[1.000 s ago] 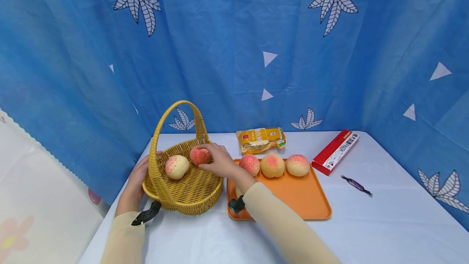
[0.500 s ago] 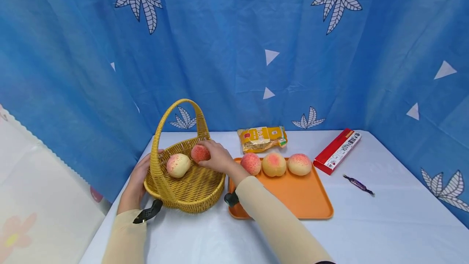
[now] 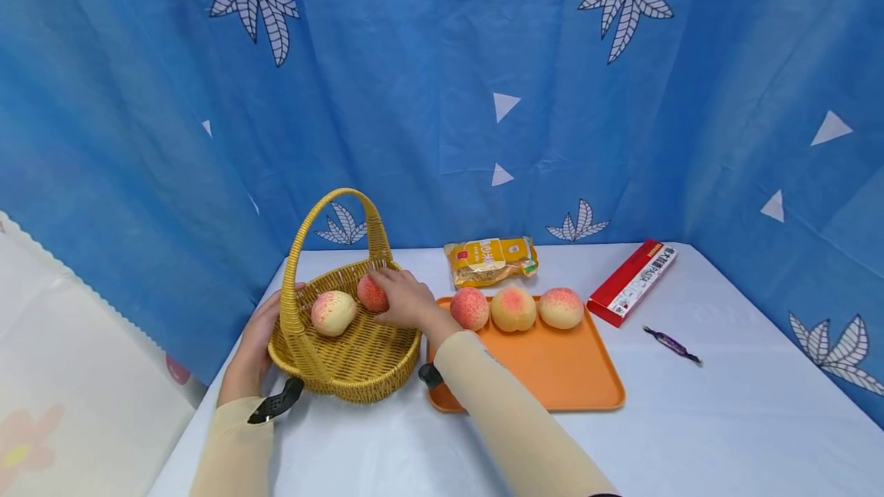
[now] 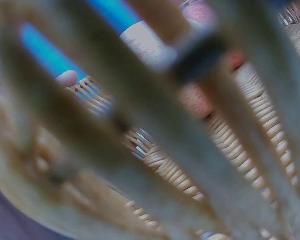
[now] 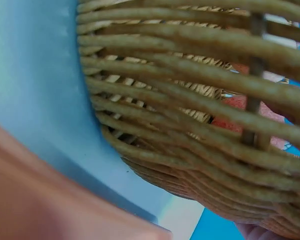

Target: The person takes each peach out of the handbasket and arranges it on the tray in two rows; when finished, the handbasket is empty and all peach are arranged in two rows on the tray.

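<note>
A yellow wicker basket [image 3: 359, 391] with a tall arched handle stands at the left of the table. Inside it lie a cream peach [image 3: 334, 314] and, farther right, a red peach [image 3: 371, 294]. My right hand [image 3: 409, 302] reaches over the basket's right rim, its fingertips at the top and right side of the red peach and its thumb spread below. Along the basket's left outer side rests my left hand [image 3: 259, 333], its fingers partly hidden behind the handle. Both wrist views look through blurred weave; reddish peach skin [image 5: 225, 122] shows through it in the right one.
An orange tray [image 3: 552, 382] right of the basket bears a red peach [image 3: 470, 308], a yellow peach [image 3: 513, 309] and a pale pink peach [image 3: 561, 308]. Behind lies a yellow food packet [image 3: 492, 261]. A red pasta box [image 3: 631, 284] and a purple-wrapped candy [image 3: 671, 344] lie right.
My right thumb has moved off the red peach and spread downward, while the peach stays in place in the basket. The left hand keeps its place at the basket.
</note>
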Available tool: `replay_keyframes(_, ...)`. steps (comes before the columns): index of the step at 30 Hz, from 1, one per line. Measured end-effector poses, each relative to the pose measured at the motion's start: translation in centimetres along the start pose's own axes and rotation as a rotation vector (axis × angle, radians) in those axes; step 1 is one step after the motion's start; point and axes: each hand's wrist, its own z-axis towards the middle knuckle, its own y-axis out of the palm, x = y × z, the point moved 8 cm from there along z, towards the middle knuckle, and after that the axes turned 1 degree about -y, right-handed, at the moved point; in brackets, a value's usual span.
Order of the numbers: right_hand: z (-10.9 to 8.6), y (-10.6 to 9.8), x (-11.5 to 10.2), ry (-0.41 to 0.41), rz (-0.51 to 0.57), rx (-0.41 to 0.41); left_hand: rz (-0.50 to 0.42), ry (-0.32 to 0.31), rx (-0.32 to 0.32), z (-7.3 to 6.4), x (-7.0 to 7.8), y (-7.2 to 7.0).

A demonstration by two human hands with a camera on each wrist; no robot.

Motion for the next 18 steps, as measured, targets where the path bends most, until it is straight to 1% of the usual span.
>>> replay_keyframes(4, -0.03, 0.11, -0.09, 0.003, -0.046, -0.007, -0.003, 0.0, -0.003, 0.03, -0.14, 0.01)
replay_keyframes(12, -0.11, -0.24, -0.21, -0.004, -0.054, 0.021, -0.02, -0.021, 0.011, 0.19, -0.27, 0.03)
replay_keyframes(18, -0.15, -0.35, -0.25, 0.003, -0.077, 0.067, -0.024, -0.014, 0.012, 0.18, -0.23, 0.01)
